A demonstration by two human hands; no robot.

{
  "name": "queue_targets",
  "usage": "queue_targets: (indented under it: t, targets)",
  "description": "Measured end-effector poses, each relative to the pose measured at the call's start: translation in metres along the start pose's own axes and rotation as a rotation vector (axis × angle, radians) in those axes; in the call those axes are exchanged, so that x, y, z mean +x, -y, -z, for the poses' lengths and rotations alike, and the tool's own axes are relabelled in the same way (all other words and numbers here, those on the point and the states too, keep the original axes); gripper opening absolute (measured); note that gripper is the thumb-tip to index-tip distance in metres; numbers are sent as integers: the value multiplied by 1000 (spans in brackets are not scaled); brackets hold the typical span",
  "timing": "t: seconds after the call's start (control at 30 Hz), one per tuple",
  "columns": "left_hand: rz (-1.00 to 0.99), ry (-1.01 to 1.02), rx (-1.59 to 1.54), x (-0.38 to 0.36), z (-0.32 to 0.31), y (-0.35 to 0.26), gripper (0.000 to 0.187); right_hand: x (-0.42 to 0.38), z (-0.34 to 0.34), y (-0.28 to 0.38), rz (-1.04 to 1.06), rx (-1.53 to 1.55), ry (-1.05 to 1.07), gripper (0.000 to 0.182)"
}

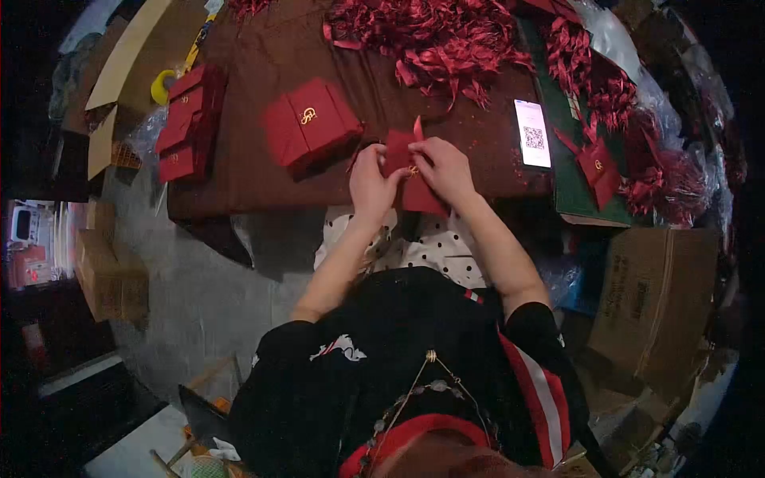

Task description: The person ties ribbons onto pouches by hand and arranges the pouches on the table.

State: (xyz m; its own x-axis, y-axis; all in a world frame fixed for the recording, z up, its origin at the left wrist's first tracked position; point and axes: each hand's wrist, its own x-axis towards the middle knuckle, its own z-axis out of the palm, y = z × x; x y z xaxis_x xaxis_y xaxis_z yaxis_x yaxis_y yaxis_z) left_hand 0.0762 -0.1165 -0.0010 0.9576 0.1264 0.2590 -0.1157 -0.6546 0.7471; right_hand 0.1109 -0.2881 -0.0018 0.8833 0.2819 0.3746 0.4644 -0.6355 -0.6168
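A small red pouch [421, 196] with a gold emblem is between my hands at the table's near edge. My left hand [373, 185] has its fingers closed on the pouch's left side. On the other side, my right hand [446, 170] pinches near its top, where a red ribbon [417, 127] sticks up. Part of the pouch is covered by my fingers. Left of my hands lies a stack of red pouches [309, 126], the top one with a gold emblem.
More red pouches [188, 127] sit at the table's left edge. Heaps of red ribbon [446, 40] cover the far side. A lit phone [531, 134] showing a code lies right, near another pouch [598, 169]. A cardboard box [655, 299] stands at lower right.
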Motion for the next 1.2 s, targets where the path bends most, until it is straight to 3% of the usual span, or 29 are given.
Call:
queue_targets:
  t: [0.23, 0.47, 0.5, 0.77, 0.9, 1.07, 1.2]
  targets:
    - [33, -2, -54, -4, -4, 2, 52, 4, -3, 3, 48, 66, -99, 15]
    - [61, 36, -59, -1, 0, 0, 36, 10, -3, 14, 140, 23, -201, 11]
    - [-10, -39, -77, -1, -3, 1, 37, 10, -1, 14, 135, -20, -159, 10]
    - [58, -12, -130, -2, -7, 1, 31, 15, -8, 10, 220, -211, -19, 14]
    - [-8, -56, -124, -7, -11, -1, 32, 18, -7, 3, 244, -153, 111, 16]
    - [-104, -60, -113, -11, -13, -4, 39, 21, -4, 1, 177, -44, 120, 16]
    - [34, 359, -324, 17, 6, 21, 46, 13, 9, 1, -21, -1, 43, 15]
